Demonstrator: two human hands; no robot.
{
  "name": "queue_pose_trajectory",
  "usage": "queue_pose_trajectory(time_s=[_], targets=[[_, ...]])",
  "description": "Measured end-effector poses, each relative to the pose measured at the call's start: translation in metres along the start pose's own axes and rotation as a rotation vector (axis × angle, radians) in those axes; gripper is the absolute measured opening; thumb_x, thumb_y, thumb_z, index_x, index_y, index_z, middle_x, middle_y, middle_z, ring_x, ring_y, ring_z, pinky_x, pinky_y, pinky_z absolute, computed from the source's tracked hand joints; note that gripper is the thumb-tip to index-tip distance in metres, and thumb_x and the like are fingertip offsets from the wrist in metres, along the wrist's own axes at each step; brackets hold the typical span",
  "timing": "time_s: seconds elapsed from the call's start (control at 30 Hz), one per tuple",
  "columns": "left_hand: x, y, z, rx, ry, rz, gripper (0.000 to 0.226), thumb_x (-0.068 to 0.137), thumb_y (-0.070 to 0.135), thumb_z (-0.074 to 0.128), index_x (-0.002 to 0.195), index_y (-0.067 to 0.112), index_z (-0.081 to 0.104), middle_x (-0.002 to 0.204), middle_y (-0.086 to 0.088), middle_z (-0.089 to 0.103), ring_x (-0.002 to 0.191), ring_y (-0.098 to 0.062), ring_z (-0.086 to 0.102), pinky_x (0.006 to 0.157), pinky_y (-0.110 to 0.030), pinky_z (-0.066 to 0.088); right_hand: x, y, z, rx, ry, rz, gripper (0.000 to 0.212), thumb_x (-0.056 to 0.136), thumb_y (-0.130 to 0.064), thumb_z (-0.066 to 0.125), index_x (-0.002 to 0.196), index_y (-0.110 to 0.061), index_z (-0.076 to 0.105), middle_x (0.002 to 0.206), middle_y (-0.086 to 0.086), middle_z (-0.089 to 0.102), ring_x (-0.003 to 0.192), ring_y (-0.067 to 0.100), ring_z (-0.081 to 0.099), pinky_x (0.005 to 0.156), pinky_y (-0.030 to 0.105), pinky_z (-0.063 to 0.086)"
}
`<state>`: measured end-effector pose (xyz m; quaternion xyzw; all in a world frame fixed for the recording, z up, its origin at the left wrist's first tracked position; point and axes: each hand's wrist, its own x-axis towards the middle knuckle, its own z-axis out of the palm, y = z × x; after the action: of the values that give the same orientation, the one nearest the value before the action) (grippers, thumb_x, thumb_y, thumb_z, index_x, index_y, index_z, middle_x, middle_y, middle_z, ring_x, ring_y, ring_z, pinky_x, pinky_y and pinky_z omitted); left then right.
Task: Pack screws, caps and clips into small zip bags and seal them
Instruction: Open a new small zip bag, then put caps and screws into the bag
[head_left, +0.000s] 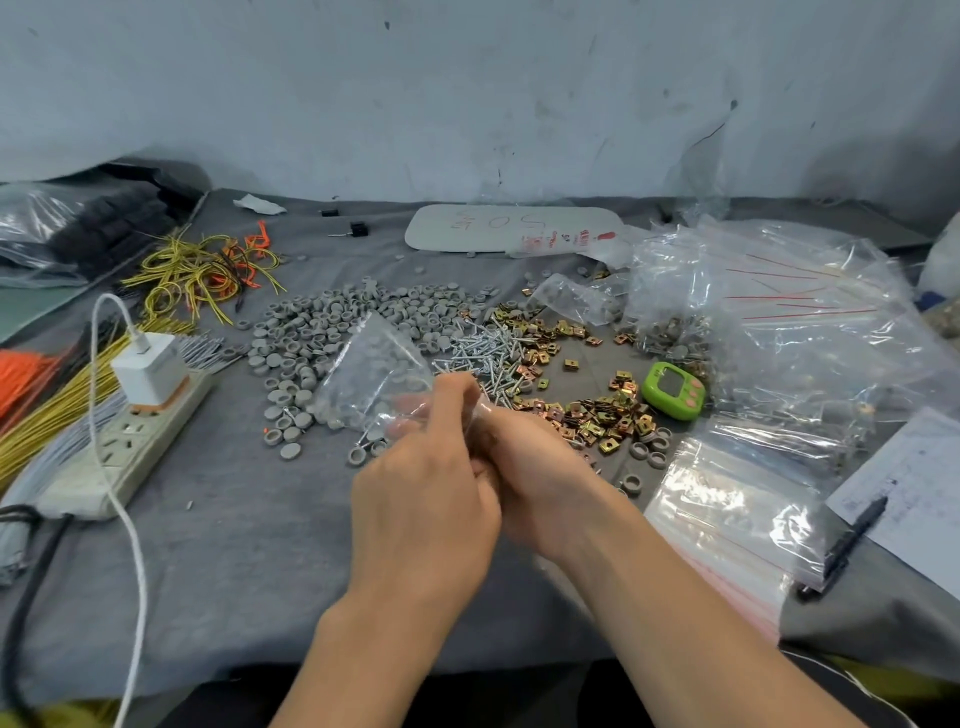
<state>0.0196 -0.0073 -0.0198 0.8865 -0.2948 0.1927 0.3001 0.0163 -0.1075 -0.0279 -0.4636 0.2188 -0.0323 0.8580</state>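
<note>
A small clear zip bag (370, 371) hangs tilted above the grey cloth, and both hands pinch its near edge. My left hand (426, 488) grips it from the left and my right hand (535, 478) from the right, fingers pressed together. Behind the bag lies a wide heap of grey round caps (322, 332). Silver screws (485, 351) are piled in the middle, and brass-coloured clips (597, 421) spread to their right. What the bag holds is hard to tell through the plastic.
A stack of empty zip bags (727, 499) lies at the right, with filled bags (779, 322) heaped behind and a green timer (672, 389) between. A power strip with white charger (140, 410), coloured wire ties (202, 275), a pen (847, 545) and paper sit around.
</note>
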Motion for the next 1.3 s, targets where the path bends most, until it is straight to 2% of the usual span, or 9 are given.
queue_pose_trajectory(time_s=[0.13,0.2,0.27,0.4,0.63,0.73,0.83,1.03,1.3], targets=[[0.007,-0.018,-0.008,-0.076,-0.013,0.023,0.067,0.067,0.014,0.078,0.122,0.042,0.053,0.081,0.014,0.059,0.077,-0.02,0.06,0.07,-0.03,0.044,0.002,-0.004,-0.003,-0.032,-0.113,-0.063,0.03,0.103,-0.002,0.041,0.122,0.005,0.062,0.1,0.012,0.073,0.096,0.024,0.067,0.089,0.03,0.053],[0.012,-0.033,-0.009,-0.084,-0.026,0.062,0.072,0.062,0.001,0.075,0.124,0.035,0.06,0.1,0.015,0.057,0.096,-0.015,0.056,0.088,-0.024,0.039,0.002,-0.005,-0.005,0.059,-0.129,-0.136,0.048,0.101,0.009,0.03,0.14,-0.005,0.055,0.126,0.002,0.07,0.114,0.011,0.066,0.095,0.021,0.053],[0.016,-0.044,-0.008,-0.035,-0.073,0.055,0.084,0.06,-0.005,0.072,0.133,0.033,0.057,0.13,0.01,0.053,0.122,-0.017,0.05,0.105,-0.02,0.031,0.005,-0.007,-0.008,0.096,-0.145,-0.141,0.054,0.1,0.012,0.028,0.143,-0.009,0.052,0.142,0.004,0.063,0.124,0.011,0.065,0.094,0.02,0.055],[0.013,-0.044,-0.003,0.088,-0.16,0.168,0.111,0.056,-0.006,0.075,0.153,0.032,0.038,0.165,0.001,0.028,0.154,-0.021,0.021,0.126,-0.041,0.021,0.005,-0.008,-0.009,-0.051,-0.232,-0.118,0.053,0.092,0.023,0.034,0.125,-0.005,0.064,0.12,0.015,0.07,0.099,0.018,0.07,0.082,0.028,0.06],[0.012,-0.041,0.006,0.159,-0.082,0.275,0.083,0.052,-0.001,0.079,0.129,0.022,0.059,0.118,0.002,0.066,0.12,-0.023,0.058,0.124,-0.043,0.016,0.002,-0.008,-0.013,-0.278,-0.368,-0.06,0.04,0.087,0.028,0.043,0.104,0.001,0.067,0.094,0.014,0.07,0.081,0.022,0.07,0.076,0.033,0.061],[0.015,-0.054,0.005,0.151,-0.008,0.094,0.08,0.054,0.0,0.084,0.125,0.024,0.055,0.098,0.005,0.063,0.102,-0.022,0.059,0.125,-0.041,0.019,0.005,-0.017,-0.021,-0.377,-0.042,-0.205,0.038,0.087,0.021,0.054,0.093,-0.009,0.076,0.084,0.006,0.077,0.073,0.018,0.073,0.068,0.026,0.062],[0.021,-0.067,0.004,0.097,-0.028,-0.065,0.077,0.059,0.012,0.092,0.112,0.037,0.043,0.096,0.014,0.052,0.1,-0.015,0.053,0.125,-0.037,0.02,0.011,-0.03,-0.04,-1.036,0.398,-0.439,0.039,0.09,0.004,0.06,0.094,-0.03,0.079,0.088,-0.015,0.076,0.081,0.007,0.071,0.071,0.018,0.058],[0.032,-0.073,0.006,0.03,-0.2,-0.079,0.066,0.067,0.025,0.088,0.125,0.038,0.057,0.118,0.009,0.065,0.112,-0.015,0.052,0.115,-0.043,0.036,0.018,-0.019,-0.043,-1.704,0.164,-0.375,0.041,0.09,-0.005,0.057,0.118,-0.032,0.071,0.12,0.003,0.071,0.115,0.028,0.06,0.101,0.042,0.05],[0.025,-0.068,0.014,-0.035,-0.306,-0.13,0.052,0.081,0.032,0.079,0.12,0.046,0.047,0.108,0.017,0.051,0.119,-0.019,0.051,0.105,-0.039,0.044,0.019,-0.017,-0.044,-1.855,0.276,-0.484,0.023,0.084,-0.01,0.068,0.088,-0.032,0.066,0.092,-0.007,0.063,0.087,0.018,0.048,0.085,0.032,0.034]])
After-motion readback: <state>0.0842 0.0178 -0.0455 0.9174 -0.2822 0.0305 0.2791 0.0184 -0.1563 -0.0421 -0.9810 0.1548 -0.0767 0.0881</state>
